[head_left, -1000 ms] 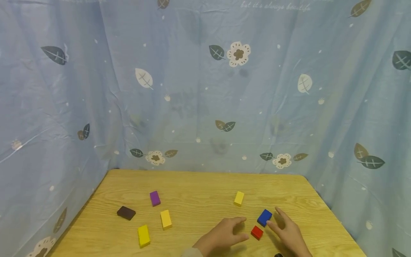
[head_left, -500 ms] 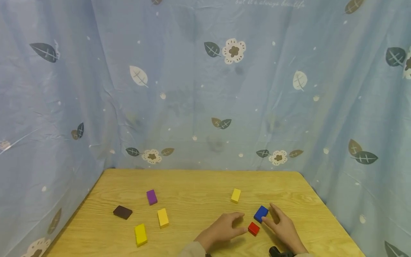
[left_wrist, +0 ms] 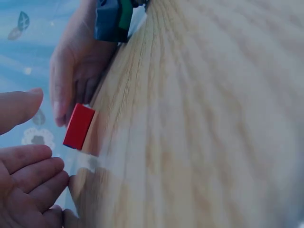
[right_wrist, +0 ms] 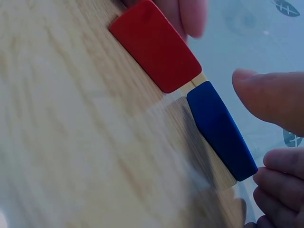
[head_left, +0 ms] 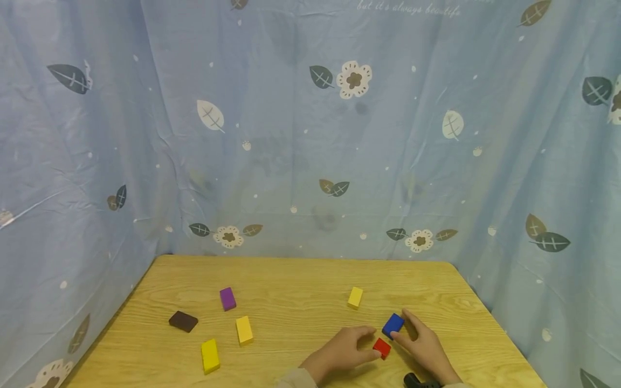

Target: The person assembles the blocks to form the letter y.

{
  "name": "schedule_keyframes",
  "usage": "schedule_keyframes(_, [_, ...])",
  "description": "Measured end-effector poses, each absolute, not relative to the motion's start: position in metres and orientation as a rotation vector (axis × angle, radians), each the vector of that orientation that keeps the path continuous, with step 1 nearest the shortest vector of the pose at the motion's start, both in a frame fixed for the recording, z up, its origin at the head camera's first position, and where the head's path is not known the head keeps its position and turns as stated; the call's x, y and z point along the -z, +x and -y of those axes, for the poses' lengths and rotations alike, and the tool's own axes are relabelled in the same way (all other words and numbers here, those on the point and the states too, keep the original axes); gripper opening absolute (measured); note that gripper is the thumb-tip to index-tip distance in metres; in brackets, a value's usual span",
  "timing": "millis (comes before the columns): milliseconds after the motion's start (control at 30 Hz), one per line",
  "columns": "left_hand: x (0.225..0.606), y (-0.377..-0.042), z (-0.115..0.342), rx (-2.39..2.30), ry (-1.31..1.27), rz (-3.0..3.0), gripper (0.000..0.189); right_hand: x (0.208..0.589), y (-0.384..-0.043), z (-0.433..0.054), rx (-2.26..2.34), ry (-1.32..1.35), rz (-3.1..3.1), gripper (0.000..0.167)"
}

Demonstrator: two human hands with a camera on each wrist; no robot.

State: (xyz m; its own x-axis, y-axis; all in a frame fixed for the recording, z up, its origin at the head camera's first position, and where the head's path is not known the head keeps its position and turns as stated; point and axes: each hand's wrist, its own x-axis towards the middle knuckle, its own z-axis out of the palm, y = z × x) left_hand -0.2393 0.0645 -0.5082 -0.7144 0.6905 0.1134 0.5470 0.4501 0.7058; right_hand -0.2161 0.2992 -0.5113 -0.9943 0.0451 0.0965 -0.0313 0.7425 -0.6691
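Note:
A small red block [head_left: 382,348] and a blue block [head_left: 393,326] lie close together at the right front of the table. My left hand [head_left: 342,350] is beside the red block, thumb and fingers spread apart. In the left wrist view a gap shows between those fingers [left_wrist: 40,166] and the red block [left_wrist: 79,126]. My right hand [head_left: 424,347] reaches around the blue block, thumb at its near side and index finger by its far corner. Seen from the right wrist, the thumb [right_wrist: 268,95] stands off the blue block [right_wrist: 221,130], with fingertips right at its lower end.
A pale yellow block [head_left: 355,297] lies behind the blue one. On the left side are a purple block [head_left: 227,299], a dark brown block [head_left: 183,321], an orange-yellow block [head_left: 244,331] and a bright yellow block [head_left: 211,356]. A patterned curtain [head_left: 291,134] surrounds the wooden table [head_left: 291,280].
My left hand has moved right, up to the red block. The right hand has moved slightly left, closer around the blue block. The head view has shifted a little; the blocks stay in place.

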Motion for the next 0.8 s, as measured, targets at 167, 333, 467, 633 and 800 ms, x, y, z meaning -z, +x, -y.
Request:
schedule_keyframes(167, [0.51, -0.238, -0.068, -1.1, 1.18, -2.537, 0.055, 0.513, -0.218, -0.3, -1.105, 0.023, 2.837, 0.078])
schedule_keyframes(333, [0.512, -0.236, -0.071, -1.042, 1.239, -2.575, 0.054, 0.512, -0.218, -0.3, -1.104, 0.031, 2.842, 0.08])
schedule_keyframes(467, [0.511, -0.236, -0.073, -1.036, 1.267, -2.581, 0.053, 0.511, -0.219, -0.299, -1.079, 0.034, 2.856, 0.08])
schedule_keyframes(633, [0.513, -0.236, -0.075, -1.052, 1.266, -2.574, 0.052, 0.512, -0.22, -0.299, -1.063, 0.04, 2.861, 0.08])
schedule_keyframes(800, [0.516, -0.236, -0.077, -1.073, 1.202, -2.603, 0.051, 0.511, -0.222, -0.299, -1.049, 0.031, 2.881, 0.08])
